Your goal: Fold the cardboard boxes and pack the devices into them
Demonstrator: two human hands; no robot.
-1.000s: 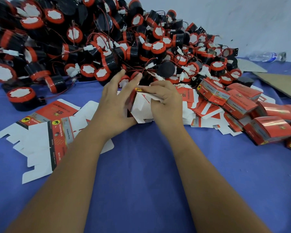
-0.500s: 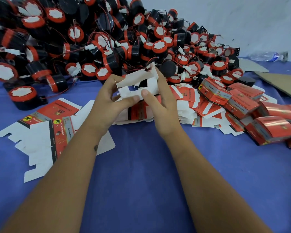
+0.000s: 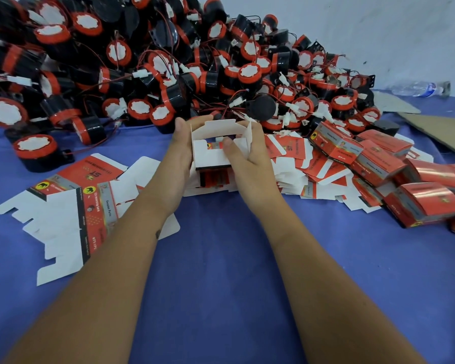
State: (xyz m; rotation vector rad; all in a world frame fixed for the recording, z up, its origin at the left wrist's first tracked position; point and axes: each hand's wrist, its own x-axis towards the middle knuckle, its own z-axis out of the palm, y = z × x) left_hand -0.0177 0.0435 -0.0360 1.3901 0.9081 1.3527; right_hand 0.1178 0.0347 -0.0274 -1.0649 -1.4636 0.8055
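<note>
Cradling the half-formed carton (image 3: 216, 151) between them over the flat blanks (image 3: 63, 206), left hand (image 3: 177, 164) grips its left wall, right hand (image 3: 250, 164) thumb presses the near flap; open mouth faces up.

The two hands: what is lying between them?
In the head view, a half-folded white cardboard box sits between the left hand and the right hand; both grip it.
</note>
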